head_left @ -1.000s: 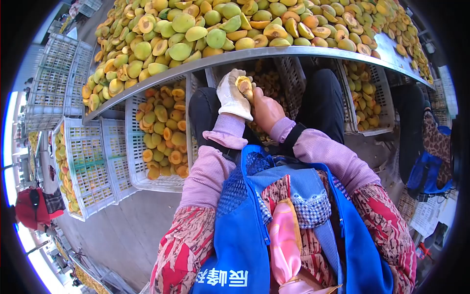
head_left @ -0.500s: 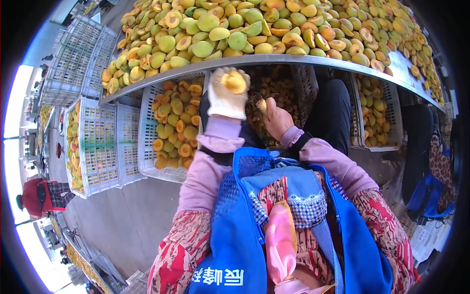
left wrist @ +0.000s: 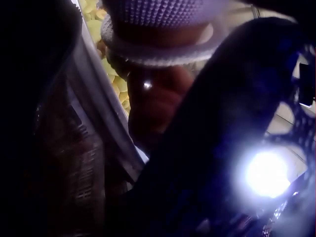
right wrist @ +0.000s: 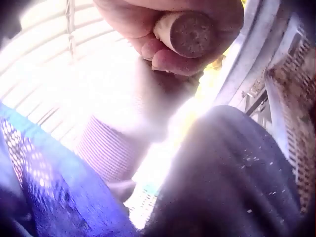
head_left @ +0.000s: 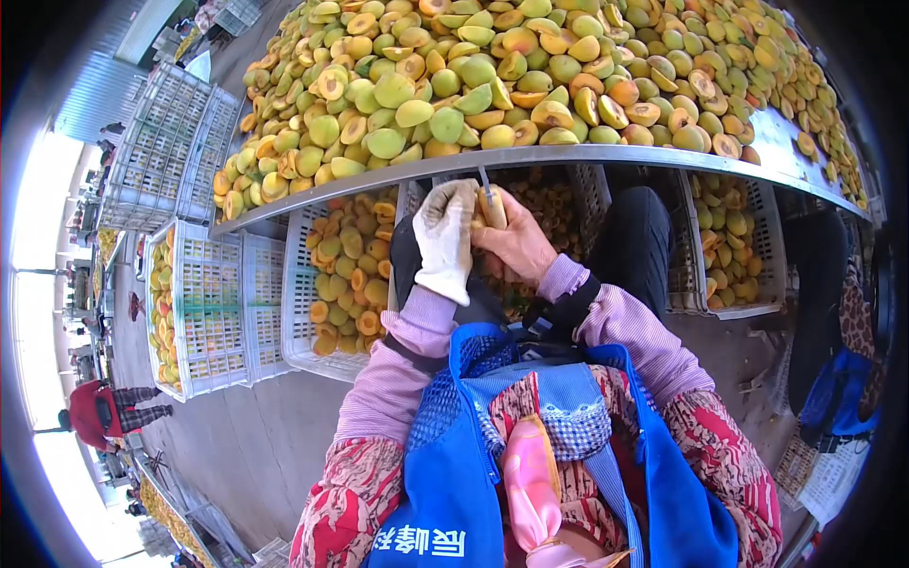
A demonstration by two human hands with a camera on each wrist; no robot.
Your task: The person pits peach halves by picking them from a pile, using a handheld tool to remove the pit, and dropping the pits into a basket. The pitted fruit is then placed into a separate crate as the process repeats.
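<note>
In the head view my right hand (head_left: pixel 519 239) grips a wooden-handled pitting tool (head_left: pixel 493 206), its narrow metal end pointing up toward the table edge. The right wrist view shows the round butt of the tool's handle (right wrist: pixel 193 35) inside the curled fingers. Beside it, close to the handle, is my left hand (head_left: pixel 443 237) in a whitish glove. No fruit shows in the glove from above; its far side is hidden, and I cannot tell whether it holds anything. The left wrist view is dark. Halved yellow-green stone fruit (head_left: pixel 393 90) lies heaped on the metal table just beyond.
The table's metal rim (head_left: pixel 568 154) runs across in front of both hands. Below it stand a white crate (head_left: pixel 301 322) of fruit at left, another crate (head_left: pixel 769 248) at right, and one between my knees. More crates (head_left: pixel 213 327) stand farther left. A person in red (head_left: pixel 93 414) is beyond.
The left hand, which held a yellow fruit half out to the left, has come back beside the right hand, and that fruit is out of sight. The tool now points up.
</note>
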